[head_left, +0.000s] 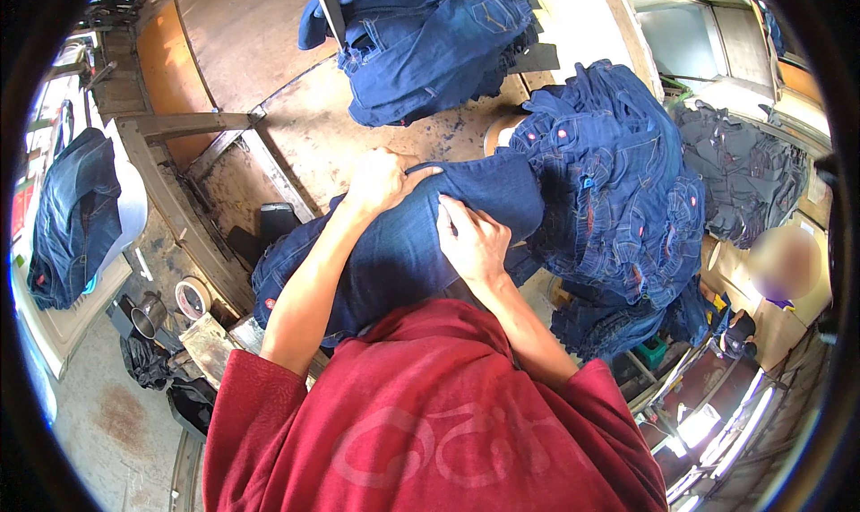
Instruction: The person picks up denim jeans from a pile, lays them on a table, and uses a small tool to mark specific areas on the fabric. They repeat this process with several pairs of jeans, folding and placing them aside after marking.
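Note:
A pair of dark blue jeans (408,243) lies across the worktable (313,127) in front of me. My left hand (381,180) grips a fold of the denim near its far edge. My right hand (473,240) presses flat on the same jeans, fingers spread, close beside the left. Both forearms come up from my red shirt at the bottom of the view.
A tall stack of blue jeans (618,189) with red tags rises at my right. Another heap of jeans (430,37) lies at the far side of the table. Dark grey garments (739,176) sit further right. More jeans (76,216) hang at the left. A person is at the right edge.

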A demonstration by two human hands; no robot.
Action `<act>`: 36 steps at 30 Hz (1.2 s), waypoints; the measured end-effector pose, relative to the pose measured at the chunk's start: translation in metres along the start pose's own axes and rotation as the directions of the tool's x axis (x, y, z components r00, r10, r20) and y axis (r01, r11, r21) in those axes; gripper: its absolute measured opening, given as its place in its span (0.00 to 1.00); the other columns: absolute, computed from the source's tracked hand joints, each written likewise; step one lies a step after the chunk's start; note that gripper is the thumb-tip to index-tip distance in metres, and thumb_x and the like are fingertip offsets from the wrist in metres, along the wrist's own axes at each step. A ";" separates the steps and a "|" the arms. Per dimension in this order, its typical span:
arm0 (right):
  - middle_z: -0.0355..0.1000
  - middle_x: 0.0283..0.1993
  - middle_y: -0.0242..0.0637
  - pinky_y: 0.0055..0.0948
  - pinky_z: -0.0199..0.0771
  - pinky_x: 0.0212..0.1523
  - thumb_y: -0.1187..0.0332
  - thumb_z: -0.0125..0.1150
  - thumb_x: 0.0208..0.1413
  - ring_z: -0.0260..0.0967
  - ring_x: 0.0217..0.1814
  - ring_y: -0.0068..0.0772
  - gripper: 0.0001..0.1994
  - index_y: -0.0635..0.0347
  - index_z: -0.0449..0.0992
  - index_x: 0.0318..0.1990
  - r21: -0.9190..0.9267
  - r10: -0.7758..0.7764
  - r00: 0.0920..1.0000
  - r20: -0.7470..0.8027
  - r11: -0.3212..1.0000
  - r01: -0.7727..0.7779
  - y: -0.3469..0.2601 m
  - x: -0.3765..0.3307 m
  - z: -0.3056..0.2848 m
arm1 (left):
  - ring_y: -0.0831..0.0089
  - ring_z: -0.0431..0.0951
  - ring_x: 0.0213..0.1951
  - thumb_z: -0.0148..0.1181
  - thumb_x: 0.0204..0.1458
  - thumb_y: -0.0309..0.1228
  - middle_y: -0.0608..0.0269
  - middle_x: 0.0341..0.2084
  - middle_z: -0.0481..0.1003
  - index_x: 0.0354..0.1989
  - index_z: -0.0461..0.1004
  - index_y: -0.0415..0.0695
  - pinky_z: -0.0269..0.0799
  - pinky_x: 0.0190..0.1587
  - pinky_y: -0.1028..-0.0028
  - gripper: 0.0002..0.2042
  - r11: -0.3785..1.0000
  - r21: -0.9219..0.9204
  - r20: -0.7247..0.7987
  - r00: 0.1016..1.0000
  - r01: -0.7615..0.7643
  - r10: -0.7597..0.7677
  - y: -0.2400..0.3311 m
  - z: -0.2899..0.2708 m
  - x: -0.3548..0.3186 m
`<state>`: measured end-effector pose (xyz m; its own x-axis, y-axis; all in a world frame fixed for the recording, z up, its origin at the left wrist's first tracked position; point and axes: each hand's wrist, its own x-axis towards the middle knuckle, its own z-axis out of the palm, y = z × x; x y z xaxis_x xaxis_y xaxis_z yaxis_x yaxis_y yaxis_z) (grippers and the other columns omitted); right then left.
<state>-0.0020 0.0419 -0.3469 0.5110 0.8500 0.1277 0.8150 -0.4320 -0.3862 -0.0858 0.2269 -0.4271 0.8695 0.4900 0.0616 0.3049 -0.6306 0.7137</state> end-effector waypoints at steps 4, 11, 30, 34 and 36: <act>0.82 0.28 0.30 0.32 0.81 0.25 0.67 0.70 0.60 0.80 0.24 0.33 0.08 0.49 0.84 0.46 -0.073 0.010 0.996 0.085 0.997 -0.003 -0.003 0.002 -0.001 | 0.54 0.78 0.16 0.73 0.57 0.54 0.51 0.12 0.74 0.24 0.85 0.46 0.76 0.25 0.59 0.23 1.000 0.013 0.005 1.000 0.017 -0.018 0.001 -0.001 0.000; 0.82 0.27 0.30 0.34 0.81 0.25 0.66 0.69 0.60 0.81 0.25 0.33 0.06 0.49 0.84 0.45 -0.069 0.029 0.997 0.074 0.997 -0.024 -0.003 0.005 0.000 | 0.55 0.80 0.17 0.72 0.57 0.55 0.52 0.12 0.76 0.28 0.87 0.47 0.77 0.26 0.61 0.22 0.999 -0.006 0.026 0.999 0.035 -0.035 0.000 0.000 0.000; 0.79 0.24 0.31 0.34 0.79 0.23 0.69 0.71 0.60 0.81 0.23 0.33 0.03 0.49 0.82 0.39 0.026 0.012 0.999 0.045 1.000 -0.013 0.005 0.013 -0.003 | 0.51 0.82 0.21 0.71 0.57 0.55 0.49 0.13 0.76 0.28 0.88 0.44 0.81 0.31 0.61 0.23 0.999 0.026 0.056 0.998 0.035 -0.037 0.002 -0.003 0.001; 0.80 0.24 0.31 0.34 0.79 0.23 0.69 0.71 0.60 0.81 0.23 0.33 0.04 0.48 0.81 0.38 -0.051 0.012 0.988 0.151 0.999 -0.004 0.005 0.012 -0.011 | 0.51 0.83 0.22 0.71 0.57 0.55 0.49 0.14 0.77 0.29 0.89 0.46 0.81 0.31 0.60 0.22 0.998 0.013 0.053 0.997 0.061 -0.062 0.004 -0.005 0.001; 0.79 0.24 0.33 0.34 0.77 0.23 0.70 0.72 0.60 0.80 0.22 0.34 0.03 0.50 0.82 0.36 0.005 0.010 0.996 0.088 1.000 -0.010 0.005 0.013 -0.012 | 0.51 0.83 0.22 0.71 0.57 0.55 0.50 0.15 0.78 0.29 0.89 0.46 0.81 0.31 0.60 0.22 0.998 0.026 0.057 0.997 0.049 -0.051 0.004 -0.004 0.001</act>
<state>0.0122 0.0468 -0.3367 0.4928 0.8691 0.0430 0.8085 -0.4390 -0.3918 -0.0851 0.2275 -0.4216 0.8735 0.4866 -0.0144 0.3577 -0.6214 0.6971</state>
